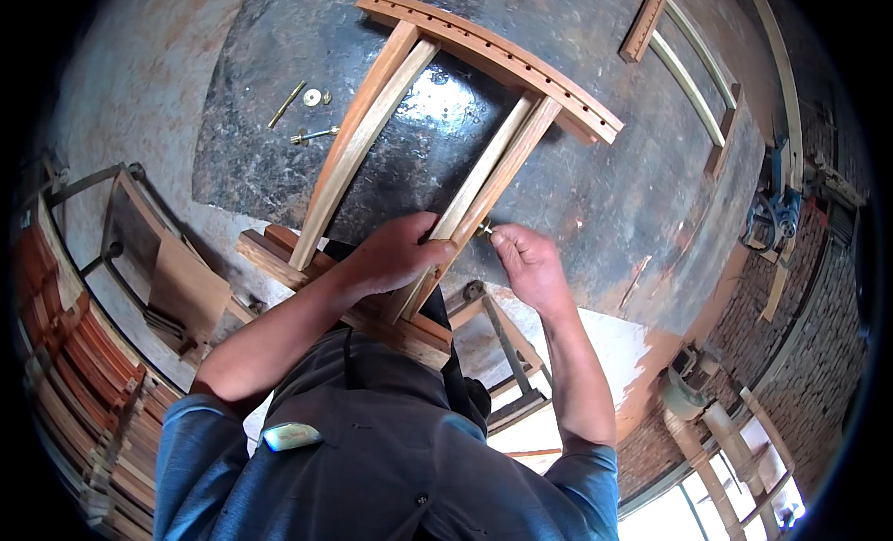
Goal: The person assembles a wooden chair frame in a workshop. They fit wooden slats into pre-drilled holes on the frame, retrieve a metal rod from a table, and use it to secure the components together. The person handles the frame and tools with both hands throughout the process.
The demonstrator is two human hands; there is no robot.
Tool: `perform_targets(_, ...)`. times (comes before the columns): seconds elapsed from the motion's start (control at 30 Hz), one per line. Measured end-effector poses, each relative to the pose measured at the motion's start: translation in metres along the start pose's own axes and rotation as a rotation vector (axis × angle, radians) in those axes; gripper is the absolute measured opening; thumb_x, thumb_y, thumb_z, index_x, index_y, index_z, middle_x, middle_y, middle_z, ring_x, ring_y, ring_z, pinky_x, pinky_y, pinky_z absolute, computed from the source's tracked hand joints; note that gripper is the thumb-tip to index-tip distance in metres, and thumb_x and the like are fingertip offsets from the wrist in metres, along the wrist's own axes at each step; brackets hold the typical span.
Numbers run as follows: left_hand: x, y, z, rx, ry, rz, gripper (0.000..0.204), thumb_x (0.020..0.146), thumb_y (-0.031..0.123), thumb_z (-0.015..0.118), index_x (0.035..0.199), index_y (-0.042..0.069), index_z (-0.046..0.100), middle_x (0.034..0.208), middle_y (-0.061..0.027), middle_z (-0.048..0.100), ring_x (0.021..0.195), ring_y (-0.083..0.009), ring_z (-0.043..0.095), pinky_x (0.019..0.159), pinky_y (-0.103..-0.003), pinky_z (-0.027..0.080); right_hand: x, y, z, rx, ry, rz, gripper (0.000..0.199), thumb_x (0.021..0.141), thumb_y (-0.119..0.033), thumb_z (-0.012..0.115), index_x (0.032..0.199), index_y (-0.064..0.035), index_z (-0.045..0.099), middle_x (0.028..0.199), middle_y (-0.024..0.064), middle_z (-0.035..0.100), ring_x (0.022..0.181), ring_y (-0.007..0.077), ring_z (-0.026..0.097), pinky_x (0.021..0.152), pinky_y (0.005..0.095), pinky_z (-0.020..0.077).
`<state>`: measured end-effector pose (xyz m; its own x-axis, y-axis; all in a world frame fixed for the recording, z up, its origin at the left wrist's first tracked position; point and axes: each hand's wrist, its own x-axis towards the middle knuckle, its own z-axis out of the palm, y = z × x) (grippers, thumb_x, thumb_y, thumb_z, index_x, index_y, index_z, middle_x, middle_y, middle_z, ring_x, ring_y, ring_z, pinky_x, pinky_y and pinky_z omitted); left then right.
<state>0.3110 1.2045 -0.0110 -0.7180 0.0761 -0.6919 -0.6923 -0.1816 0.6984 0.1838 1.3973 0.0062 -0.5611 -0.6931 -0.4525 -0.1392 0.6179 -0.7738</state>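
A wooden frame point(493, 50) lies across the dark worktop point(605, 206), its near end against my body. Its far crosspiece is curved, with a row of small holes, and paired slats run toward me. Around the right pair of slats, near their lower end, my left hand point(395, 253) is closed. Just right of that pair, my right hand point(527, 259) pinches a small brass-coloured metal fitting point(485, 229), perhaps a bolt. Whether its tip touches the wood I cannot tell. On the worktop left of the frame lie a brass rod point(286, 104), a pale washer point(312, 97) and a bolt-like fitting point(314, 136).
Another wooden frame point(689, 91) lies at the far right of the worktop. Stacked wooden pieces point(84, 355) stand at the left. A blue metal tool or clamp point(779, 215) is beyond the right edge, over a brick floor point(726, 318).
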Motion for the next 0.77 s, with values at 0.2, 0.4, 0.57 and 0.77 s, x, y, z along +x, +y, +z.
perform_targets(0.2, 0.001, -0.009, -0.001, 0.036, 0.027, 0.082, 0.037, 0.087, 0.03, 0.062, 0.107, -0.002, 0.061, 0.087, -0.0147, 0.066, 0.082, -0.0172, 0.062, 0.075, -0.034, 0.048, -0.001, 0.006, 0.009, -0.001, 0.043, -0.06, 0.012, 0.093, -0.013, 0.06, 0.093, -0.0011, 0.063, 0.071, 0.0116, 0.057, 0.063, 0.0218, 0.055, 0.062, 0.034, 0.0462)
perform_targets(0.4, 0.005, -0.017, 0.005, 0.036, 0.044, 0.111, 0.033, 0.088, 0.023, 0.063, 0.109, -0.002, 0.059, 0.088, -0.0092, 0.065, 0.083, -0.0125, 0.06, 0.075, -0.032, 0.048, -0.001, 0.018, 0.01, 0.206, 0.007, 0.121, 0.014, 0.095, -0.013, 0.058, 0.092, -0.0005, 0.063, 0.069, 0.0063, 0.055, 0.064, 0.0139, 0.051, 0.059, 0.0293, 0.0438)
perform_targets(0.57, 0.007, -0.013, 0.013, 0.194, 0.127, 0.105, 0.032, 0.086, 0.03, 0.063, 0.096, 0.0, 0.053, 0.086, -0.0227, 0.064, 0.083, -0.0388, 0.065, 0.073, -0.045, 0.049, 0.001, 0.02, 0.005, 0.195, 0.008, 0.135, 0.015, 0.095, -0.014, 0.058, 0.09, -0.0012, 0.063, 0.068, 0.0058, 0.055, 0.063, 0.0131, 0.051, 0.059, 0.0287, 0.0437)
perform_targets(0.77, 0.01, -0.005, 0.018, 0.359, 0.192, 0.06, 0.031, 0.086, 0.03, 0.061, 0.096, 0.002, 0.052, 0.085, -0.0235, 0.064, 0.083, -0.0406, 0.064, 0.075, -0.049, 0.049, 0.005, 0.028, 0.001, 0.071, -0.011, 0.064, 0.018, 0.096, -0.018, 0.059, 0.089, -0.0013, 0.063, 0.07, 0.0034, 0.057, 0.063, 0.0141, 0.051, 0.06, 0.0278, 0.0443)
